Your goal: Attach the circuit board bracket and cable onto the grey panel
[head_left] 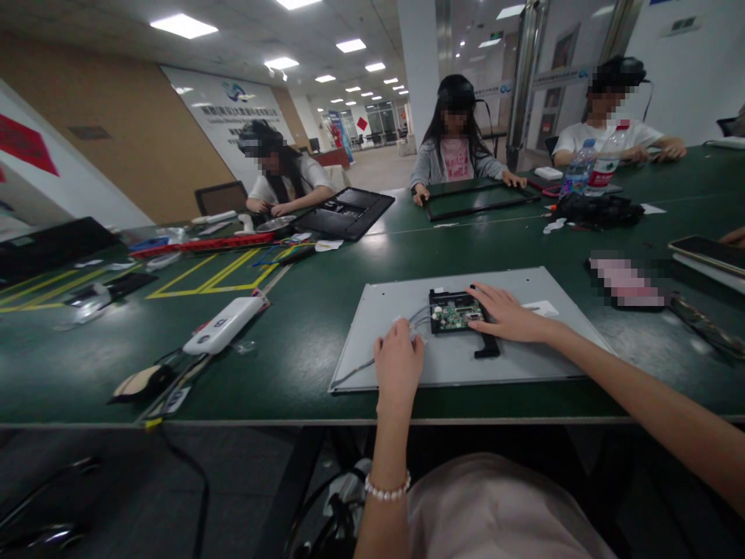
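A pale grey flat panel lies on the green table in front of me. On it sits a green circuit board in a black frame, with a black arm sticking out toward me. Grey cables run from the board's left side to my left hand, whose fingers are closed round them over the panel's left part. My right hand lies with its fingers spread on the right edge of the board and its frame. A white label shows beyond that hand.
On the green table, a white power strip and a mouse-like object lie left. A phone and glasses lie right. Bottles stand farther back. Three people sit opposite, one holding a black frame.
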`<control>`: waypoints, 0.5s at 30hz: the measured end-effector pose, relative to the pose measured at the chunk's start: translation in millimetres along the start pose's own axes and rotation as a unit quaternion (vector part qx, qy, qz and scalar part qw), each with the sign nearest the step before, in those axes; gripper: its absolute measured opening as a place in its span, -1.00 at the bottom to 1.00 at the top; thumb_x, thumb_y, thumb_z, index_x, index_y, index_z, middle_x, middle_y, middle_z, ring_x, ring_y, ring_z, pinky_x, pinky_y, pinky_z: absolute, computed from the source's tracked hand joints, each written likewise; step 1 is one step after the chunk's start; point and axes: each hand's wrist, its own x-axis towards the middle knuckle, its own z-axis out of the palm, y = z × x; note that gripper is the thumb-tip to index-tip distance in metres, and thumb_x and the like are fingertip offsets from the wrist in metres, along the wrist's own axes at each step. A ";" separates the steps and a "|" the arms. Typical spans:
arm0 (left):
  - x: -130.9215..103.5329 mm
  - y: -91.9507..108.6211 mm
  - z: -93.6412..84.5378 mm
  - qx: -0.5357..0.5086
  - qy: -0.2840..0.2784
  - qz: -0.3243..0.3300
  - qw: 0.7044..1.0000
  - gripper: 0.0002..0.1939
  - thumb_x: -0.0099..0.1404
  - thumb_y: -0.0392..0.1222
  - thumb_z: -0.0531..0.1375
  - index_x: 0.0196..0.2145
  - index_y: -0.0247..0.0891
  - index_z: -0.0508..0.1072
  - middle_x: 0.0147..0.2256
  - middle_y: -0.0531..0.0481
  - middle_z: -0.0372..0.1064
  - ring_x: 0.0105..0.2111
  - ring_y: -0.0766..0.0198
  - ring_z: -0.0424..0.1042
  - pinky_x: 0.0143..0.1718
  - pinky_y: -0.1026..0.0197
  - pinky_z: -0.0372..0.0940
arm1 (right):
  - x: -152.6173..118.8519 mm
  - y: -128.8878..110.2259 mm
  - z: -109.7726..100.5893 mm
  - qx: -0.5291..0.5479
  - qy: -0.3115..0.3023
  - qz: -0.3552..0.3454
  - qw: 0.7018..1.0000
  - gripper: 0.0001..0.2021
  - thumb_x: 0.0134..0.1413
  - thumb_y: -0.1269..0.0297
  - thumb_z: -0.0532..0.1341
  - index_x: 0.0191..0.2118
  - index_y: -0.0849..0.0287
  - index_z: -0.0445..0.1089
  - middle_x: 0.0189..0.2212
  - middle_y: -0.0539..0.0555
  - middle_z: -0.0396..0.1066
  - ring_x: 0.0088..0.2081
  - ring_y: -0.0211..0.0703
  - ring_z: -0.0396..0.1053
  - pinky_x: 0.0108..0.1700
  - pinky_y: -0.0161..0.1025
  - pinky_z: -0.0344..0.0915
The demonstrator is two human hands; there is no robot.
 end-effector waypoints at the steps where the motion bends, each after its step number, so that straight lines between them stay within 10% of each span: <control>1: -0.3 -0.4 0.7 -0.002 0.002 0.000 1.000 -0.75 0.38 -0.24 0.03 -0.01 -0.27 0.27 -0.05 -0.19 0.43 0.00 0.08 0.39 0.10 0.01 0.09 | 0.0 0.3 0.5 0.001 0.002 0.000 1.000 -0.23 0.21 -0.23 -0.05 0.40 0.04 -0.20 0.38 0.23 -0.15 0.36 0.22 -0.14 0.30 0.21 -0.11; 15: 0.4 -6.9 3.2 -0.120 0.107 0.019 0.987 -0.72 0.31 -0.29 0.08 -0.01 -0.26 0.32 0.10 -0.23 0.30 0.14 0.04 0.27 0.10 -0.03 0.17 | 0.2 26.5 -23.4 0.063 0.111 0.065 0.990 -0.29 0.26 -0.14 -0.08 0.40 0.03 -0.23 0.38 0.20 -0.15 0.38 0.12 -0.20 0.32 0.15 -0.10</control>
